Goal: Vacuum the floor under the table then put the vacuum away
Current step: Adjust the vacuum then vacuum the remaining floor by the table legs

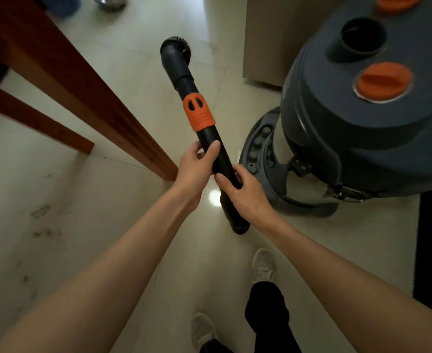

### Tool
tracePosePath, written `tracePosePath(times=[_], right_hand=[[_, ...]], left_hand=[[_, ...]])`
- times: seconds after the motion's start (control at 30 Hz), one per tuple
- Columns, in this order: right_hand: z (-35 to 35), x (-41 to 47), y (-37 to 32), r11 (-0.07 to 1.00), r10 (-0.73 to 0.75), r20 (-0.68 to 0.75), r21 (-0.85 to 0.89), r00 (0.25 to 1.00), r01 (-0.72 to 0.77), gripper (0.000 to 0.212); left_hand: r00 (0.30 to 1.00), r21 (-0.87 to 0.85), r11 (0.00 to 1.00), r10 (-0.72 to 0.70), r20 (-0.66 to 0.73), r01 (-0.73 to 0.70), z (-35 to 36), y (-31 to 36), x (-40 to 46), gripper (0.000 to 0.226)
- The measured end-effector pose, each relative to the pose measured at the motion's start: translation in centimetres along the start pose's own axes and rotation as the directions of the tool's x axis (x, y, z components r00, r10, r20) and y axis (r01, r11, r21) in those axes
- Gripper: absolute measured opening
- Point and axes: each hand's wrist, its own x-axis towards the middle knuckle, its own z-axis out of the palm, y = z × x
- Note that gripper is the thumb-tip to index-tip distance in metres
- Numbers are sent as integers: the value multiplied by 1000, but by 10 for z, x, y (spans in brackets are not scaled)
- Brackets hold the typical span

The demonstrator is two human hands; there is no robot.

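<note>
I hold a black vacuum wand (211, 141) with an orange collar (199, 112) and a round brush head (175, 48) at its far end, raised above the floor. My left hand (197, 165) grips the tube just below the collar. My right hand (243, 192) grips it lower down, near the open near end. The grey canister vacuum (362, 118) stands at the right, with an open hose port (364, 38) and orange caps (384, 81) on top. The wooden table (64, 72) is on the left, its leg reaching the tiled floor.
The pale tiled floor (44, 212) carries dirty smudges at the left. A beige cabinet (273, 39) stands behind the vacuum. A dark mat edge (429, 248) lies at the right. My shoes (263, 266) are at the bottom. A metal bowl (109, 1) sits at the top.
</note>
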Motion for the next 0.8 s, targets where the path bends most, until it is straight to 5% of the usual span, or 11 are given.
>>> tracePosePath(times=[0.3,0.47,0.8], right_hand=[[14,43,-45,986,112,221,94,969,-136,42],[8,72,-86,989,127,300,29,945,-142,46],[-46,91,-176,997,72,226,-15,972,-70,39]], left_hand=[[964,184,980,-28,-264,79,-5,59,40,36],[975,258,965,93,-203,-39,-15,104,48,37],[974,59,996,81,-211,-70,-3,204,62,39]])
